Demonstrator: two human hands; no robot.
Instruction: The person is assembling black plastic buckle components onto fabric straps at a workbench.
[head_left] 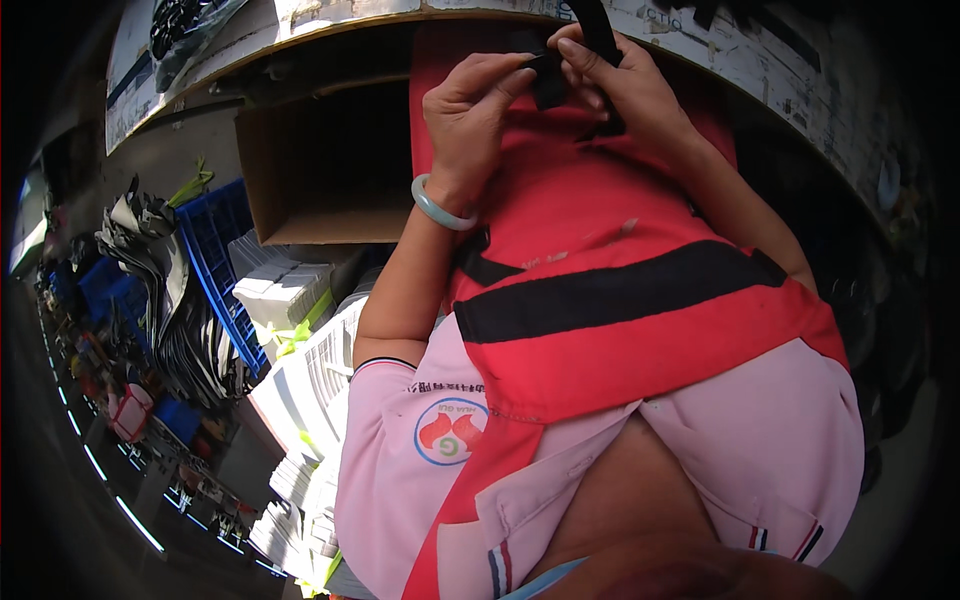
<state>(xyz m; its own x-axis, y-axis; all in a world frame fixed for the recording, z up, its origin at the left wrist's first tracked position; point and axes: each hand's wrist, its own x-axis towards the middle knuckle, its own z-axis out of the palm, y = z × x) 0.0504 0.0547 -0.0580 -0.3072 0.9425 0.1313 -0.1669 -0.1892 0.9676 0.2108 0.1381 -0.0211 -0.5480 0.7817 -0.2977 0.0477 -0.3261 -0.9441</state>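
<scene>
A black strap (597,32) runs down from the table edge to my hands, above the red apron on my lap. My left hand (468,112), with a pale bangle on its wrist, is closed, thumb and forefinger pinching a black piece of the strap (548,80). My right hand (632,85) is closed around the strap just to the right, its fingers curled. The two hands are close together, with a short dark length between them. Whether a buckle or a fold sits there is too dark to tell.
A worktable (300,25) with a worn, papered top curves along the far side, a black plastic bundle (185,35) at its left. Below stands an open cardboard box (320,220). Leftward are a blue crate (222,270), stacked dark sheets (165,290) and tied white bundles (285,290).
</scene>
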